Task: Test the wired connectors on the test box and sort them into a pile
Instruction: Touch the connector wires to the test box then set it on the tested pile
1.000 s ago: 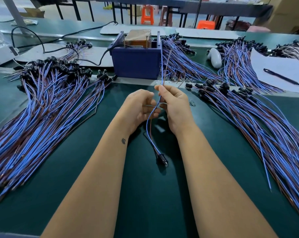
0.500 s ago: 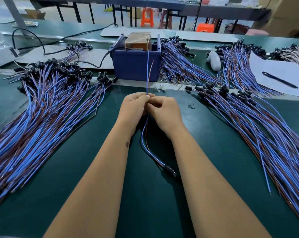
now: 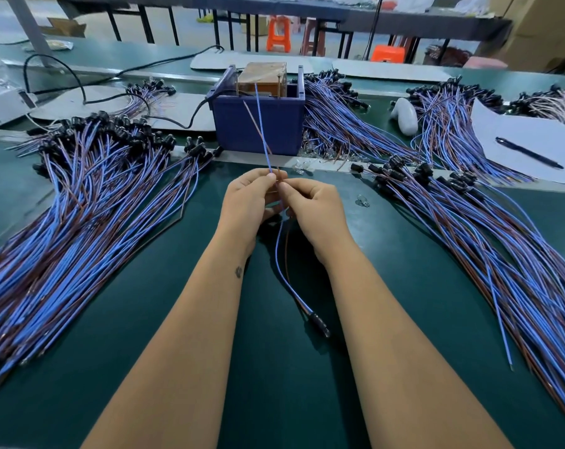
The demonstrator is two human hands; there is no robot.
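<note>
My left hand [image 3: 248, 202] and my right hand [image 3: 310, 205] meet at mid-table and together pinch one wired connector [image 3: 282, 270]. Its blue and brown wire ends stick up from my fingertips toward the blue test box [image 3: 258, 128], spreading apart above my hands. Its black plug [image 3: 318, 322] lies on the green mat between my forearms. The test box holds a brown block on top. A big pile of blue and brown connectors [image 3: 80, 222] fans out at the left. Another pile [image 3: 501, 254] spreads at the right.
More wire bundles [image 3: 339, 124] lie behind and right of the box. A white sheet [image 3: 527, 137] with a black pen [image 3: 529, 153] sits at far right, a white object [image 3: 404, 116] near it. Black cables [image 3: 112, 98] run at back left. Small clear bulbs [image 3: 363, 200] lie on the mat.
My hands came together and lifted the wire ends upright toward the test box. The two ends have now spread apart, and the black plug slid a little to the right on the mat.
</note>
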